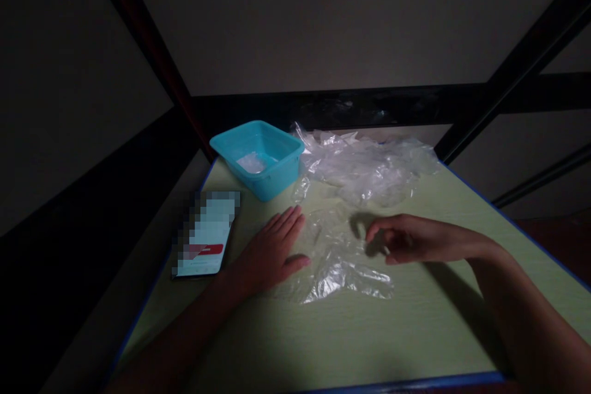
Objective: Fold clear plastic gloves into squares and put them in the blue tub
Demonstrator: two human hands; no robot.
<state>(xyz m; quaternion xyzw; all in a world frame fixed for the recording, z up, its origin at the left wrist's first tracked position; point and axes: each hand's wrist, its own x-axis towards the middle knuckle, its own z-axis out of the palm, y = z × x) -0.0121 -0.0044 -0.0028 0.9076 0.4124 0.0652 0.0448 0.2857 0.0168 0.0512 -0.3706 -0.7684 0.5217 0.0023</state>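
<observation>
A dim room with a grey wall (323, 24) crossed by dark strips (286, 109) surrounds a pale green worktop (286, 345) edged in blue. Near the middle of the worktop, in front of the person, a thin clear plastic bag (339, 268) lies spread out and wrinkled, its folds catching the light. The left hand (274, 249) rests palm down at the bag's left side, its fingers (290, 220) straight and close together, the thumb spread away from them over the plastic. The right hand (410, 240) is beside the bag's right side, its fingers loosely bent and partly apart from the thumb; I see nothing held between them, and cannot tell whether they touch the plastic. Behind the bag, a heap of crumpled clear plastic (369, 172) spreads across the far part of the worktop. Just left of the heap stands a blue basin (278, 177) with a whitish, see-through piece (252, 162) inside. A phone (210, 234) with a lit, partly blurred screen lies near the left edge, beside the left forearm.
</observation>
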